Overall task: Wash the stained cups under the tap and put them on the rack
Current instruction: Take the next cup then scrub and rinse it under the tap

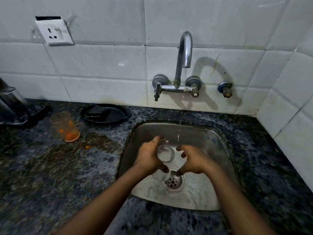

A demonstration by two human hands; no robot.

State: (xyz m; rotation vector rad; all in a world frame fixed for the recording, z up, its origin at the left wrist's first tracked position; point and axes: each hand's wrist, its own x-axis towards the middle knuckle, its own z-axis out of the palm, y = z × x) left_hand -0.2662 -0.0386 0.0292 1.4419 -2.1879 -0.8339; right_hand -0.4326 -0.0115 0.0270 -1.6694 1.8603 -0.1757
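- Clear cup (165,156) held over the sink (220,167), just near-left of the thin stream falling from the tap (184,51).
- Left hand (149,156) wrapped round the cup's left side, thumb low near the base.
- Right hand (193,161) just right of the cup, fingers curled, gripping nothing that can be made out; fingertips close to the rim, contact unclear.
- Long axis tilted: mouth up and far, base down and near, above the drain (172,181).
- Stream a little right and far of the mouth; probably a small shift right and away to catch it.
- Second cup (65,127), orange-stained, upright on the counter (50,167), well left; left hand nearer.
- No rack in sight.
- No brand, label or readable writing anywhere.
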